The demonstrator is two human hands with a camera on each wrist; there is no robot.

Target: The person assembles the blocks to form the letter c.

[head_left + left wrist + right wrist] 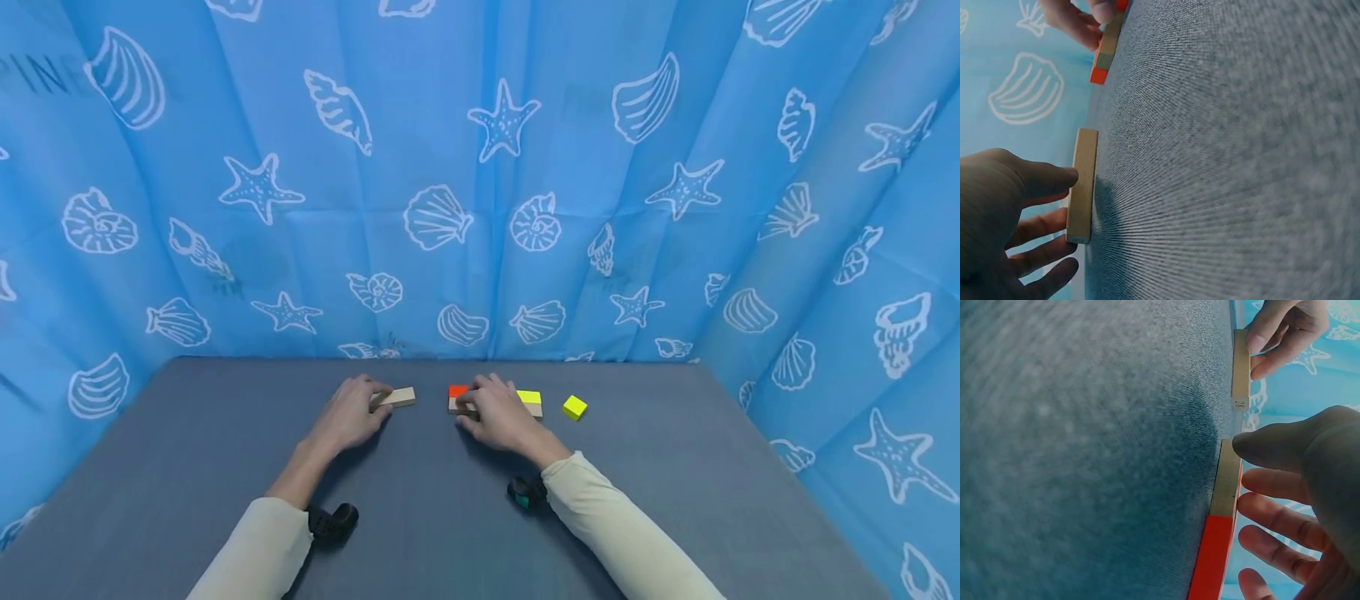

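In the head view my left hand [352,417] pinches a plain wooden block [397,397]. Its thumb lies on the block's near face in the left wrist view, with the fingers behind the block [1083,187]. My right hand [498,417] reaches over a group of blocks to the right, thumb and fingers about a wooden block [1227,478]. A red block [1211,556] continues the line from that wooden one. Another red block [457,390] shows behind at the left end. At the group's right end, a yellow block [528,397] stands behind a wooden piece [534,411].
A separate yellow block [574,407] lies right of the group. Grey cloth covers the table [450,517]. A blue curtain [480,275] with white shells and starfish hangs along the back and sides. Each wrist wears a black device [333,525].
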